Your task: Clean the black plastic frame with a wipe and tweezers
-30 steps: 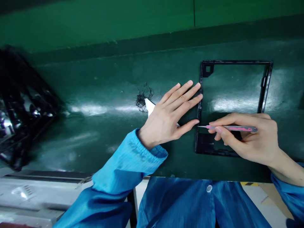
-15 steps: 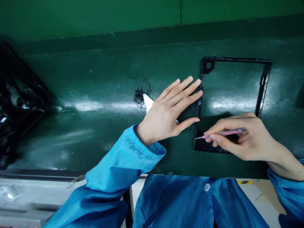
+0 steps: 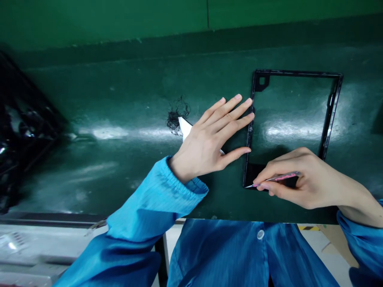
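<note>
A black rectangular frame (image 3: 299,73) lies on the green work surface, right of the middle. My left hand (image 3: 211,139) is spread flat, its fingertips and thumb against the frame's left side. Under that palm lies a white piece (image 3: 184,126), mostly covered, so its kind is unclear. Between thumb and fingers, my right hand (image 3: 302,177) holds pink-and-grey tweezers (image 3: 284,176). Their thin tip points at the frame's near left corner. The right hand hides part of the frame's near side.
A tangle of thin black strands (image 3: 176,117) sits just left of the white piece. Black parts (image 3: 26,131) are heaped at the far left. The green table (image 3: 104,167) ends at a near edge in front of my body, and a green wall (image 3: 119,20) rises behind it.
My right hand has moved the tweezers' tip toward me along the frame's left side, down to the near left corner. The left hand stays in place on the frame.
</note>
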Action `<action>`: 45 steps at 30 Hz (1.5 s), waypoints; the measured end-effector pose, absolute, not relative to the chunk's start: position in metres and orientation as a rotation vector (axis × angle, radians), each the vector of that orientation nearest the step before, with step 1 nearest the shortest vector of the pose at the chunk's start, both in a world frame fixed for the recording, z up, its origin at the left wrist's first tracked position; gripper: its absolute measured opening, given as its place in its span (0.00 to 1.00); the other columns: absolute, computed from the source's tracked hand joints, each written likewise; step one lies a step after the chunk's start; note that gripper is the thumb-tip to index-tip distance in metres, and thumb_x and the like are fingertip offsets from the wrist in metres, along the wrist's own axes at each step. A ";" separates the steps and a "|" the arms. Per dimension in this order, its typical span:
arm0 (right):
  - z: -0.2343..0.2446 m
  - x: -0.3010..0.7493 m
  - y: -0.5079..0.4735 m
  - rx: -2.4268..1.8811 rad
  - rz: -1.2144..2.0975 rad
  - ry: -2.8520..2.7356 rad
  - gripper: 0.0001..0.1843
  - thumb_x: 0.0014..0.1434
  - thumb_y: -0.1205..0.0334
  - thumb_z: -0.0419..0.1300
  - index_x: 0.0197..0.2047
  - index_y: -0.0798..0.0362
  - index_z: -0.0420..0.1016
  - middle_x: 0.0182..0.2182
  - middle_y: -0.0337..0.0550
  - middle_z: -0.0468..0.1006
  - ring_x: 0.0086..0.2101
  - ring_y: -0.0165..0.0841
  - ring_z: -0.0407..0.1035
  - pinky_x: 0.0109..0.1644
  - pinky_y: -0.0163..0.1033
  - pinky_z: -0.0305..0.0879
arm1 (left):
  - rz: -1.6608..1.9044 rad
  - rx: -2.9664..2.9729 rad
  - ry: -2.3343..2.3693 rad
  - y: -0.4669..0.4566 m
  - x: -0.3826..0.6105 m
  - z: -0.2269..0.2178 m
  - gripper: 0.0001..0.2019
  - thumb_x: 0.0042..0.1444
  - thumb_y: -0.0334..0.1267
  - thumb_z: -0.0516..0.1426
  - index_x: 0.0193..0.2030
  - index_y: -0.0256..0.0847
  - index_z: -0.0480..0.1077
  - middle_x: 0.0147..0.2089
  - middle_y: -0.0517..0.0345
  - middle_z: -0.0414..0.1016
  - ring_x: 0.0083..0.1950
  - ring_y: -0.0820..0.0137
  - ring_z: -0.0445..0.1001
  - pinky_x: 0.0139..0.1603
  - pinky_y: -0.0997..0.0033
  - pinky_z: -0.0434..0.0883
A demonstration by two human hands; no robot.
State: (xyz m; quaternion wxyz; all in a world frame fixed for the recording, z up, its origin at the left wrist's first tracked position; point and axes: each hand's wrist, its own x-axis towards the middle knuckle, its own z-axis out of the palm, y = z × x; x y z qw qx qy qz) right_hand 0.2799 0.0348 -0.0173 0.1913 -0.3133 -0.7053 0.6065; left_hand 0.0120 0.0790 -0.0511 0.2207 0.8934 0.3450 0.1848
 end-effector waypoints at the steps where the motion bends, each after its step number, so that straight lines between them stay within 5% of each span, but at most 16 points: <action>1: -0.017 0.280 0.035 -0.881 1.718 -1.986 0.07 0.70 0.65 0.68 0.49 0.49 0.87 0.35 0.38 0.88 0.28 0.30 0.79 0.28 0.33 0.73 | 0.511 2.466 0.953 0.079 0.012 -0.051 0.32 0.73 0.58 0.57 0.79 0.54 0.60 0.82 0.52 0.61 0.84 0.49 0.56 0.83 0.34 0.55; 11: -0.005 0.301 0.048 -0.930 1.716 -2.017 0.07 0.64 0.71 0.68 0.38 0.48 0.84 0.25 0.33 0.81 0.20 0.28 0.70 0.20 0.35 0.63 | 0.538 2.511 0.939 0.079 0.012 -0.052 0.32 0.74 0.58 0.57 0.79 0.50 0.61 0.81 0.48 0.63 0.83 0.49 0.57 0.83 0.35 0.57; 18: -0.001 0.312 0.054 -1.012 1.717 -1.801 0.09 0.71 0.64 0.67 0.36 0.49 0.84 0.25 0.36 0.81 0.20 0.27 0.72 0.19 0.31 0.64 | 0.541 2.504 0.933 0.079 0.011 -0.054 0.34 0.73 0.57 0.59 0.80 0.51 0.59 0.81 0.49 0.62 0.83 0.49 0.57 0.83 0.35 0.56; 22: -0.003 0.317 0.055 -1.113 1.643 -1.550 0.32 0.81 0.42 0.53 0.33 0.52 0.83 0.22 0.41 0.77 0.18 0.27 0.68 0.18 0.34 0.58 | 0.568 2.574 0.904 0.077 0.012 -0.056 0.33 0.74 0.54 0.59 0.80 0.44 0.58 0.81 0.44 0.62 0.83 0.50 0.57 0.82 0.36 0.58; 25: -0.006 0.325 0.062 -1.204 1.515 -1.340 0.43 0.79 0.31 0.43 0.23 0.50 0.73 0.16 0.39 0.68 0.18 0.27 0.63 0.22 0.38 0.55 | 0.613 2.635 0.902 0.075 0.014 -0.056 0.32 0.73 0.49 0.61 0.77 0.36 0.61 0.79 0.37 0.64 0.83 0.51 0.58 0.82 0.39 0.60; 28: -0.010 0.339 0.070 -1.129 1.337 -1.215 0.40 0.78 0.32 0.49 0.20 0.48 0.62 0.19 0.39 0.69 0.21 0.29 0.68 0.29 0.38 0.65 | 0.708 2.657 0.875 0.072 0.016 -0.056 0.29 0.71 0.45 0.64 0.73 0.34 0.65 0.76 0.35 0.69 0.81 0.52 0.64 0.80 0.43 0.64; 31: -0.013 0.356 0.074 -1.161 1.289 -1.198 0.35 0.76 0.30 0.53 0.26 0.49 0.68 0.26 0.41 0.77 0.26 0.33 0.76 0.33 0.40 0.75 | 0.821 2.665 0.837 0.071 0.018 -0.056 0.27 0.69 0.40 0.66 0.71 0.38 0.67 0.72 0.40 0.75 0.77 0.55 0.71 0.76 0.45 0.70; 34: -0.013 0.370 0.073 -1.334 1.392 -1.334 0.36 0.73 0.26 0.52 0.36 0.51 0.76 0.29 0.47 0.82 0.24 0.35 0.77 0.19 0.36 0.61 | 0.959 2.681 0.805 0.069 0.021 -0.057 0.24 0.68 0.36 0.67 0.68 0.39 0.70 0.66 0.43 0.81 0.70 0.55 0.78 0.71 0.47 0.74; 38: -0.011 0.370 0.062 -1.581 1.228 -1.597 0.40 0.70 0.23 0.50 0.36 0.53 0.80 0.23 0.46 0.80 0.19 0.32 0.66 0.26 0.39 0.62 | 1.173 2.720 0.799 0.066 0.027 -0.059 0.19 0.68 0.30 0.65 0.64 0.41 0.73 0.57 0.48 0.87 0.58 0.58 0.86 0.58 0.55 0.81; 41: -0.008 0.359 0.049 -1.680 0.942 -1.635 0.36 0.68 0.26 0.56 0.24 0.49 0.74 0.18 0.44 0.74 0.22 0.36 0.66 0.28 0.41 0.57 | 1.347 2.699 0.816 0.065 0.031 -0.057 0.15 0.68 0.27 0.63 0.60 0.41 0.75 0.49 0.52 0.89 0.49 0.60 0.88 0.49 0.59 0.82; 45: 0.029 0.345 0.017 -1.623 0.725 -1.616 0.32 0.70 0.31 0.57 0.26 0.48 0.72 0.19 0.39 0.70 0.22 0.35 0.64 0.28 0.40 0.56 | 1.534 2.563 0.888 0.060 0.035 -0.041 0.12 0.68 0.26 0.60 0.56 0.41 0.76 0.43 0.52 0.88 0.43 0.61 0.86 0.45 0.60 0.81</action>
